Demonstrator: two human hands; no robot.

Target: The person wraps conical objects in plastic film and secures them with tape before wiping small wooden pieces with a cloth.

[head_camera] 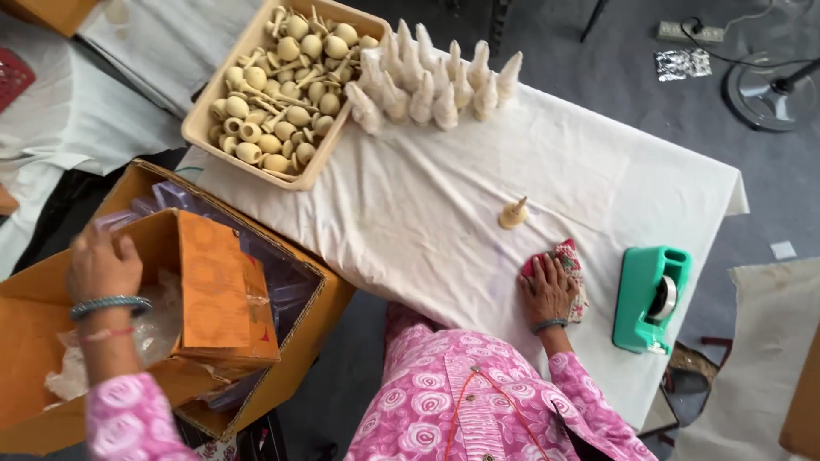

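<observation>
My right hand rests flat on a small patterned red cloth on the white table cloth. Just beyond it stands one small wooden spinning top. My left hand reaches left and grips the raised flap of an orange-brown cardboard box that holds clear plastic wrapping. Both wrists wear bangles, and my sleeves are pink with a floral print.
A beige tray full of round wooden pieces sits at the table's far left. Beside it lies a row of wrapped white cone shapes. A green tape dispenser stands at the right edge. A fan base is on the grey floor.
</observation>
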